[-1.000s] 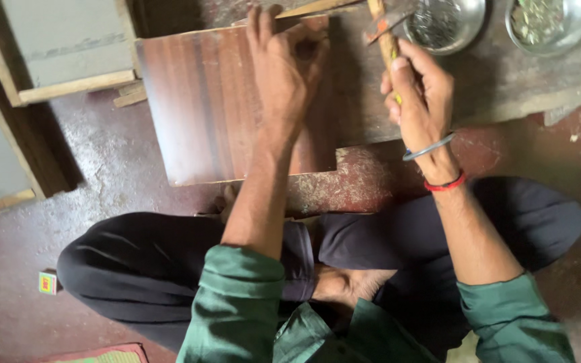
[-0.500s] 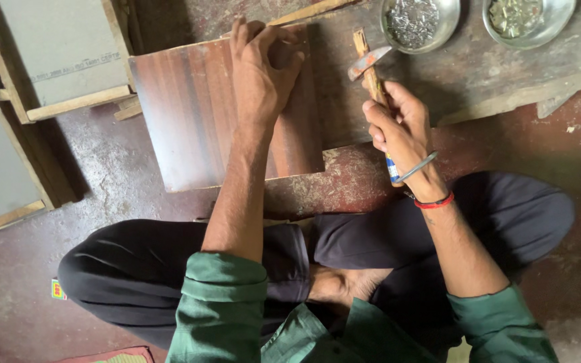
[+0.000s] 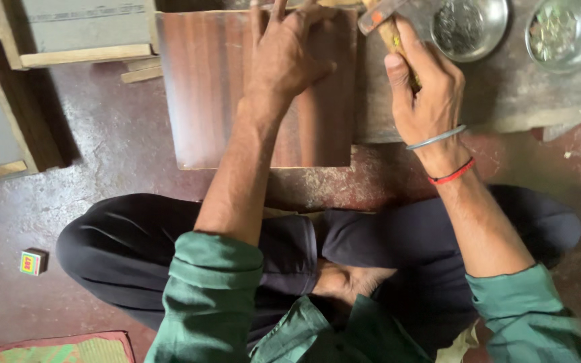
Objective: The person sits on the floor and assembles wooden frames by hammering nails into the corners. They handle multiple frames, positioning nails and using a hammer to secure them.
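1. Since earlier frame: hammer (image 3: 390,25) has come in closer to the top rt corner of the panel, and L hand (image 3: 289,57) has slid up so its fingertips now reach the far edge.
2. Floor (image 3: 122,144): worn red-brown concrete, person seated cross-legged on it, dark trousers, green sleeves.
3. Grey-faced wooden frames (image 3: 68,37) at upper lft, well apart from both hands.
4. Reddish-brown wooden panel (image 3: 203,94): lies flat, its far part on a grey slab (image 3: 506,94), near edge just ahead of the knees.
5. L hand: palm down, fingers spread and released, pressing flat on panel's upper rt area; grasps nothing.
6. Rt hand (image 3: 423,91): fingers clenched round hammer's wooden handle, thumb along it; metal head at top edge of view, just beside panel's corner. Bangles on wrist.
7. Two steel bowls (image 3: 469,27) on slab at upper rt, holding small metal bits, likely nails; near the hammer hand.
8. Small coloured box (image 3: 33,261) on floor at lower lft, well apart.
9. Risk, judged: L fingertips sit near the strike zone; a glancing blow could hit them. Cannot tell if a nail is set, as the area is cut off by the frame. An off-line hit could bruise the panel face or split its edge; a wide swing could knock the nearer bowl.
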